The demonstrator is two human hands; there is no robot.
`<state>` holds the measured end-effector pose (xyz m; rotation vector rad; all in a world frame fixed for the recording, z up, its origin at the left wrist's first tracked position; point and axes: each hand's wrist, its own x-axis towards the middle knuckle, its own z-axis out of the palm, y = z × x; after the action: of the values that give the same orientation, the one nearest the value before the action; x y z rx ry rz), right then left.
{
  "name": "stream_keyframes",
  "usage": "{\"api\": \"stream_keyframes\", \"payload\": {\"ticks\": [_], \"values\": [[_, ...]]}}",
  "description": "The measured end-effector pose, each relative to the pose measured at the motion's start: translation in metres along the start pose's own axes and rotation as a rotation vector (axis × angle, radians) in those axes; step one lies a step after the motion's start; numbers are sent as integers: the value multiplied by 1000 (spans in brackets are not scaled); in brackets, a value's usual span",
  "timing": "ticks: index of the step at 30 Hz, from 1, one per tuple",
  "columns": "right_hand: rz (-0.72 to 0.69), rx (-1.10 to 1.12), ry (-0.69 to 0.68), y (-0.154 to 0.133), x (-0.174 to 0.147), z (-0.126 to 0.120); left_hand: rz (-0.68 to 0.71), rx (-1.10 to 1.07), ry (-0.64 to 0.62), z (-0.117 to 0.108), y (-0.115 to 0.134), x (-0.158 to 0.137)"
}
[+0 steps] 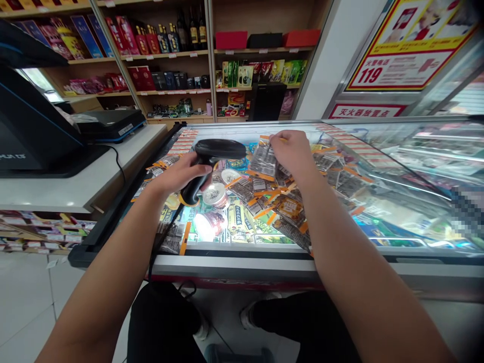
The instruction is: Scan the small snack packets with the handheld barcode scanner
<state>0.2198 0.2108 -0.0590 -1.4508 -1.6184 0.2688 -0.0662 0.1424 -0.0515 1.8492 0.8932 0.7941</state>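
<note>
My left hand (185, 174) is wrapped round the handle of a black barcode scanner (219, 149), whose head points right toward a small snack packet (262, 160). My right hand (293, 148) pinches that packet by its upper right edge and holds it up, its printed back turned to me. The packet has orange ends and a dark, greyish middle. Many similar packets (289, 207) lie scattered on the freezer's glass top (196, 246) below and right of my right hand. A few more packets (172, 238) lie at the near left, by the scanner's cable.
Ice cream tubs (215, 195) and bagged frozen goods show through the glass. A counter (139, 146) at left carries a black checkout terminal (34, 116) and a scale (109, 123). Stocked shelves (170, 53) stand behind. The scanner's cable hangs over the freezer's front edge.
</note>
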Motion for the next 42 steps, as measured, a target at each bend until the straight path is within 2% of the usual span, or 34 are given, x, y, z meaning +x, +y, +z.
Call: {"api": "stream_keyframes", "payload": {"ticks": [4,7,8,9,11,13,14,17,19,22,25,28,31,34,38,42], "values": [[17,-289,65,13,4,1,75,-138,184,-1,0,3],[-126,-295,81,-3,-5,5,118,-205,301,0,2,4],[-191,-237,13,-14,-13,8,134,-227,336,0,3,4],[-264,-156,-116,-28,-24,12,146,-246,364,-1,3,4],[-384,4,-464,-55,-52,23,150,-274,378,-4,4,4],[-420,43,-781,-78,-86,38,154,-296,369,-8,4,4],[-433,14,-857,-86,-103,47,158,-301,370,-10,4,3],[-564,-92,-858,-98,-143,69,145,-261,407,-14,4,3],[-582,-135,-851,-100,-156,79,130,-237,420,-15,3,4],[-506,-102,-901,-99,-157,82,168,-287,417,-15,3,3],[-329,40,-959,-97,-141,78,187,-339,386,-13,6,1],[-150,223,-868,-90,-115,70,190,-373,298,-11,10,-2],[-88,389,-653,-76,-86,60,195,-341,228,-9,9,-2],[-27,491,-415,-62,-60,49,213,-281,244,-5,4,2],[-29,436,-216,-46,-40,38,170,-191,268,0,-2,6],[-55,342,-126,-35,-30,33,74,-109,219,2,-6,6]]}}
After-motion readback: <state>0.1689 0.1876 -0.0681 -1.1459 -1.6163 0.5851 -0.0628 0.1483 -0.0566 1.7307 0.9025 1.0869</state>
